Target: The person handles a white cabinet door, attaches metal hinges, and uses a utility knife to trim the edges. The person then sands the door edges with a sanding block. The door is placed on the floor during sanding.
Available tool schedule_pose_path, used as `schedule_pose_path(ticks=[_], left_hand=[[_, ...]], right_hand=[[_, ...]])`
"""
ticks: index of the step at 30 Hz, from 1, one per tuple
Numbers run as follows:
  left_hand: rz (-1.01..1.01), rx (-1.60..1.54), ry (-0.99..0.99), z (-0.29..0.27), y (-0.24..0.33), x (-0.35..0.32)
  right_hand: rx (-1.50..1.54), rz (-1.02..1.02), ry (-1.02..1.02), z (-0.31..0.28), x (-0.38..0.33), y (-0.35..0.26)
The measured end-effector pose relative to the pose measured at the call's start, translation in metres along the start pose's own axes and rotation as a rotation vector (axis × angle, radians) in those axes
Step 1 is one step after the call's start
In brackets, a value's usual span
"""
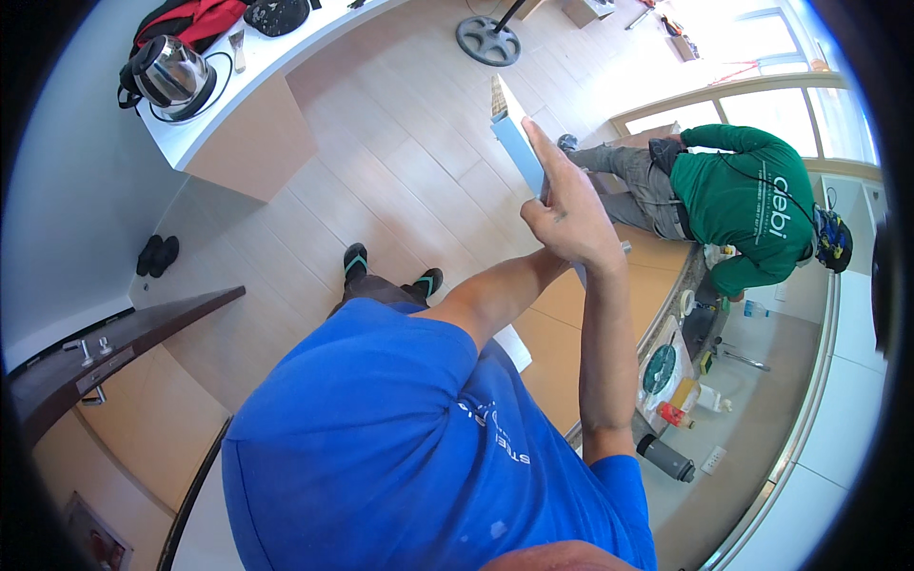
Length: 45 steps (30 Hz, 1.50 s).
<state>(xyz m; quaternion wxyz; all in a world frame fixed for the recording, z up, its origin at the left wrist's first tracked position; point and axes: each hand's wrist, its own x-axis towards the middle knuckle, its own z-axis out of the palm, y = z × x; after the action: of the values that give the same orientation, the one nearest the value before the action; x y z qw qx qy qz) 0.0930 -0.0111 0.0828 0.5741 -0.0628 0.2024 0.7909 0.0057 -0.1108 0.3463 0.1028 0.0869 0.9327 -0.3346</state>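
My right hand (576,214) is closed around a long light-blue and white piece (519,157) with a brown, ridged-looking far end. Its index finger lies stretched along the piece, and the thumb bends over the near side. The piece is held up in the air, tilted away to the upper left; its exact kind I cannot make out. My left forearm (505,290) reaches across and passes behind the right wrist, where my left hand is hidden. A small silvery tip (625,246) shows just beside the right wrist.
A co-worker in a green shirt (743,190) bends over the counter (681,285) at right. On it lie a teal disc (659,369), a red-labelled bottle (674,415) and a dark grey flask (666,459). A kettle (171,76) stands on a white worktop (176,143); a dark door (124,352) is lower left.
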Motion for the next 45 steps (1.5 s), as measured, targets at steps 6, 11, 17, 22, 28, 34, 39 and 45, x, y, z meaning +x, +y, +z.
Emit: schedule_pose_path(ticks=[6, 11, 17, 22, 28, 34, 39, 45], left_hand=[[0.004, -0.004, -0.018, 0.013, -0.002, 0.001], [0.015, -0.018, -0.018, 0.013, 0.003, 0.002], [0.036, -0.034, 0.014, 0.002, 0.016, 0.000], [0.102, -0.042, 0.074, -0.040, 0.044, 0.016], [0.128, 0.137, 0.178, -0.114, 0.115, 0.019], [0.113, 0.714, 0.269, -0.145, 0.236, 0.016], [0.061, 1.040, 0.056, -0.093, 0.302, -0.004], [0.373, 2.088, -0.001, -0.106, 0.407, 0.022]], right_hand=[[-0.003, -0.093, 0.005, 0.012, 0.005, 0.009], [-0.047, -0.155, -0.004, 0.018, 0.013, 0.007], [0.064, -0.099, -0.040, 0.020, 0.018, 0.000], [0.077, -0.259, 0.114, 0.020, 0.008, 0.029], [0.287, -0.298, 0.479, 0.054, -0.059, 0.054], [0.909, -0.415, 0.276, 0.082, -0.047, 0.059], [1.539, -0.444, 0.382, -0.002, -0.010, 0.090], [1.625, -0.202, 0.327, -0.021, 0.005, 0.146]])
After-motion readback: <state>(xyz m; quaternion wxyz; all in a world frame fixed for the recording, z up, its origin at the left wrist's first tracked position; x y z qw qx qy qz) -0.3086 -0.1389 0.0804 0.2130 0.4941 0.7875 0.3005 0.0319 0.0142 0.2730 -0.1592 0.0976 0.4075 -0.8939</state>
